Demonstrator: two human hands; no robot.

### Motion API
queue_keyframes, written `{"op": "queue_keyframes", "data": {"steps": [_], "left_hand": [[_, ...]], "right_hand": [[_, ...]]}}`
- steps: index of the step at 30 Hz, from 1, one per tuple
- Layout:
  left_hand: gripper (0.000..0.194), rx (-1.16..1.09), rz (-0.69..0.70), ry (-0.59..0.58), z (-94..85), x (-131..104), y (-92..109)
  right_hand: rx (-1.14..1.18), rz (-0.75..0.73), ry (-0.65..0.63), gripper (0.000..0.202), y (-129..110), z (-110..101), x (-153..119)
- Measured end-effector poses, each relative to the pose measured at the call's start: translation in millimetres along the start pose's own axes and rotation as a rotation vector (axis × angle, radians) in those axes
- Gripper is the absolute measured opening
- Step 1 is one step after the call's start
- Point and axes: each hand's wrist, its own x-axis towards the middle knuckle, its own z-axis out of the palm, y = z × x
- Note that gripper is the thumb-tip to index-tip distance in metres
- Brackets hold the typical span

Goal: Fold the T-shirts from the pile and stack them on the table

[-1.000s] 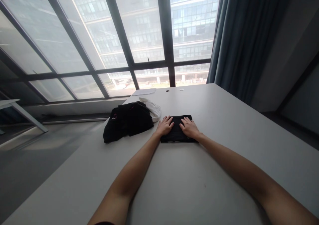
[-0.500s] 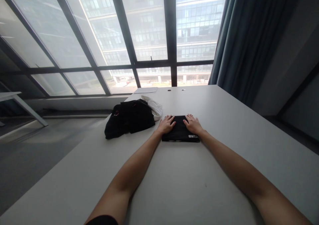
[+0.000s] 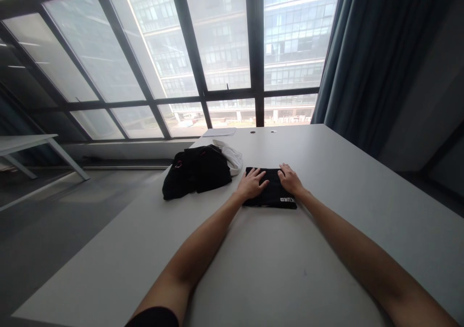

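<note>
A folded black garment (image 3: 270, 191) lies flat as a neat rectangle on the white table (image 3: 261, 259), with white lettering near its front right corner. My left hand (image 3: 252, 184) rests on its left part, fingers spread and palm down. On the far right edge lies my right hand (image 3: 290, 178), fingers stretched forward, partly on the cloth. Both hands hold nothing. What kind of garment it is cannot be told from the fold.
Left of the folded garment is a loose heap of black clothing (image 3: 197, 170), with a white cloth (image 3: 232, 157) behind it. Papers (image 3: 219, 132) lie at the table's far end. A blue curtain (image 3: 337, 66) hangs at right; another table (image 3: 29, 143) stands left.
The view has turned slightly left. My left hand has slid inward over the garment, while my right hand has shifted a little toward its right edge.
</note>
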Motion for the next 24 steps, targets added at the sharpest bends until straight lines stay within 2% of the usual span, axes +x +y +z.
{"op": "queue_keyframes", "data": {"steps": [3,5,8,11,14,17,20,24], "left_hand": [[0.061,-0.174,-0.127,0.066,3.1,10,-19],[0.059,-0.263,-0.162,0.082,7.7,15,-29],[0.051,-0.384,-0.174,0.157,12.9,21,-40],[0.049,-0.538,-0.229,0.283,13.2,26,-48],[0.053,-0.722,-0.306,0.401,10.3,28,-56],[0.056,-0.915,-0.334,0.456,7.1,24,-61],[0.056,-1.077,-0.327,0.473,5.2,17,-63],[0.056,-1.214,-0.308,0.479,5.1,12,-63]], "right_hand": [[-0.03,-0.011,-0.066,0.055,-3,-3,-2],[-0.058,-0.013,-0.092,0.054,-8,-7,-6],[-0.077,-0.051,0.033,0.051,-25,-17,-15],[-0.093,-0.201,0.068,0.05,-56,-19,-34],[-0.123,-0.426,-0.019,0.056,-90,-6,-58],[-0.197,-0.631,-0.124,0.057,-114,13,-74],[-0.274,-0.744,-0.166,0.051,-124,22,-78],[-0.302,-0.775,-0.194,0.045,-121,19,-73]]}}
